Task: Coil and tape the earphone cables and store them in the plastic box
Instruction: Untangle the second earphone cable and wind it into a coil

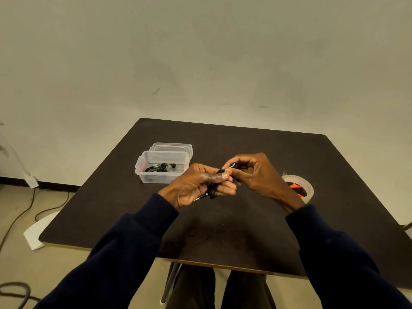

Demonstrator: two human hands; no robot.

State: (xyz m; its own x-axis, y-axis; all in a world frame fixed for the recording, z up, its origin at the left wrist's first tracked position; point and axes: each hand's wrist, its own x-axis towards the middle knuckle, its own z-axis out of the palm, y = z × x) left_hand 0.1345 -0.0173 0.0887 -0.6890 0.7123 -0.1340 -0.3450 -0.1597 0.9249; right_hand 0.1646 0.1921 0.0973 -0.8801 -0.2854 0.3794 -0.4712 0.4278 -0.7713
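On the dark tabletop [223, 230], one coil already lies in the plastic box [162, 172]; my left hand [196, 186] and right hand [252, 172] pinch a second earphone cable [213, 190], taping unfinished.

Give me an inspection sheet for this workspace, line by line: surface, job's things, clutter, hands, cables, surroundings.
Surface: dark table.
Job's things: open plastic box holding black coiled earphones; lid lying behind the box; tape roll beside the right wrist; earphone cable held above the table.
Clutter: nothing seen.
Hands: left hand grips the earphone cable; right hand pinches its upper end.
Cables: floor cables at far left.
Surroundings: pale wall; white sheet on the floor, left of the table.
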